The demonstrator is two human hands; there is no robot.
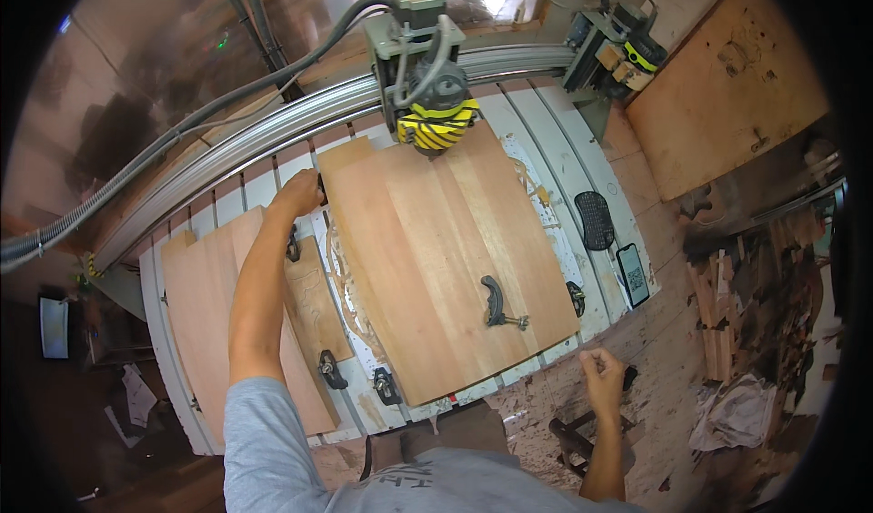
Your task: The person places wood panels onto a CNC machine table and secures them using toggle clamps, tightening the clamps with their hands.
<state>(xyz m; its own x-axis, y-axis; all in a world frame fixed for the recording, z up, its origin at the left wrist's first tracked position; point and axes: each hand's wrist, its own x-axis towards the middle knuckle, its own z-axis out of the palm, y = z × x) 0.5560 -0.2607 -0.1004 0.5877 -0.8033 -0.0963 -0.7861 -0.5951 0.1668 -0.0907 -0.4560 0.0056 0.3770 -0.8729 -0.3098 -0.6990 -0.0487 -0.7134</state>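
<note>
A wide glued wood panel [446, 258] lies on the slotted bed [573, 154] of a CNC router. My left hand [300, 193] reaches to the panel's far left edge, its fingers closed around a black clamp [322, 188] that is mostly hidden. My right hand [602, 373] hangs off the near right edge of the bed with its fingers curled together; whatever they hold, if anything, cannot be made out. A loose black curved clamp with a bolt [496, 302] rests on top of the panel. More black clamps [386, 387] sit along the panel's edges.
The router spindle [436, 117] with its yellow-and-black striped cover stands over the panel's far edge. A second panel [218, 304] lies at left. A small black keypad [595, 220] and a phone [632, 275] lie on the bed's right side. Wood scraps [714, 322] are piled at right.
</note>
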